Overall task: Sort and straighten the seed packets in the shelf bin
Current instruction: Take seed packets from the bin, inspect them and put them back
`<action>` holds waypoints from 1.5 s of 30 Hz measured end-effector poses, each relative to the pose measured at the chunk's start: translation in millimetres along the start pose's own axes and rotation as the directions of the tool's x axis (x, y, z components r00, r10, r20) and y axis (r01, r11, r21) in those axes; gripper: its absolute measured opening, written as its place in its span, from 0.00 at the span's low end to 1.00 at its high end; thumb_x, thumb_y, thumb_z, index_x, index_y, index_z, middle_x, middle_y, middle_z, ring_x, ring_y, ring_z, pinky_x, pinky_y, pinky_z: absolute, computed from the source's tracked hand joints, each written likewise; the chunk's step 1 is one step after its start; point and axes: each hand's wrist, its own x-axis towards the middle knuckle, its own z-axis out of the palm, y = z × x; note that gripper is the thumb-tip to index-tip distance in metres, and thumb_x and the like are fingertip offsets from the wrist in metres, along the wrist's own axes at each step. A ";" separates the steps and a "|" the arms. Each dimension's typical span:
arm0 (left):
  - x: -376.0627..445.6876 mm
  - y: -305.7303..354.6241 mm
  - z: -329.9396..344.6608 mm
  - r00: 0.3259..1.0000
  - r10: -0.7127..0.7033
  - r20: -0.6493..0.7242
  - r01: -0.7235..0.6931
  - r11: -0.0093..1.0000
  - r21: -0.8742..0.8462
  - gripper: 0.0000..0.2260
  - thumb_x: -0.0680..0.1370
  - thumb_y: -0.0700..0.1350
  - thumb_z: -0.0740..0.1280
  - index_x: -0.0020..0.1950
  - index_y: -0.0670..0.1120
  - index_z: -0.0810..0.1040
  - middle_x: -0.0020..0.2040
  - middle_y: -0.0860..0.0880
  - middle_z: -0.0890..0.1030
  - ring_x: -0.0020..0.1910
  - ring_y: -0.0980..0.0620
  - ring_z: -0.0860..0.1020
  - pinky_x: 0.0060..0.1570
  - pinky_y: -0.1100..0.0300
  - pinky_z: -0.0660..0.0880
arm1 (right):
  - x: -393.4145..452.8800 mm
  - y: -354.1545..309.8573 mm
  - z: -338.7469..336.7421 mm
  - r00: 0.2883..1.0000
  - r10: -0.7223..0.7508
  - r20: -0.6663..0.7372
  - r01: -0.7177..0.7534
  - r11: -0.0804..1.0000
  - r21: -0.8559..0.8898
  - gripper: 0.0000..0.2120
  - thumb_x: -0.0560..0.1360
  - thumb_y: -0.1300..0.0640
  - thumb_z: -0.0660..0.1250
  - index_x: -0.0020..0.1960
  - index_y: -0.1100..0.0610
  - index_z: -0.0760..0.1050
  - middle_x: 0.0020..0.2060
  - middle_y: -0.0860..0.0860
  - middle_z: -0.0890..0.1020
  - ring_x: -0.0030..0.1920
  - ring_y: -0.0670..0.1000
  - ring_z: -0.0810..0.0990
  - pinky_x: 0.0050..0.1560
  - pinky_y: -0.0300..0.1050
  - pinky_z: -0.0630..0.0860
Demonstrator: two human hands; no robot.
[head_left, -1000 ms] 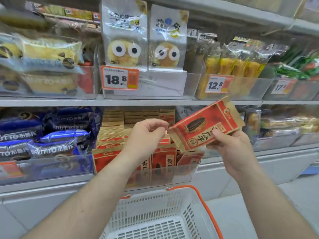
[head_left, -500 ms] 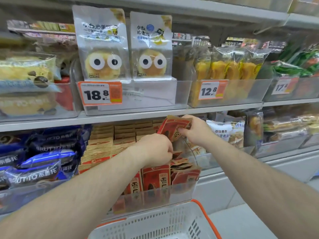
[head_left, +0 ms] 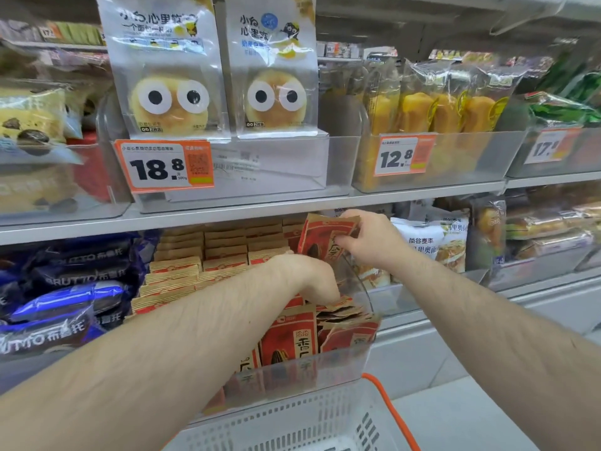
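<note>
Right hand [head_left: 370,239] pinches a seed packet [head_left: 322,239]; left hand [head_left: 312,281] (grip hidden) should part the row before it's slotted upright.

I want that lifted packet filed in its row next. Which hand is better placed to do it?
Right. The right hand already pinches the red seed packet above the bin; the left hand is down among the front packets.

shelf bin [head_left: 325,369] open on top, upper shelf edge [head_left: 260,211] low overhead, seed packets [head_left: 289,340] crowding inside
</note>
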 end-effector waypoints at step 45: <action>-83.2 -42.7 -33.1 0.486 -0.250 -0.837 -0.423 0.771 -0.476 0.10 0.78 0.37 0.66 0.44 0.52 0.78 0.46 0.53 0.81 0.49 0.51 0.79 0.49 0.56 0.78 | -36.1 -81.0 -48.5 1.000 0.016 -0.006 -0.012 0.932 0.363 0.08 0.78 0.62 0.68 0.47 0.50 0.83 0.42 0.46 0.86 0.43 0.44 0.84 0.47 0.43 0.79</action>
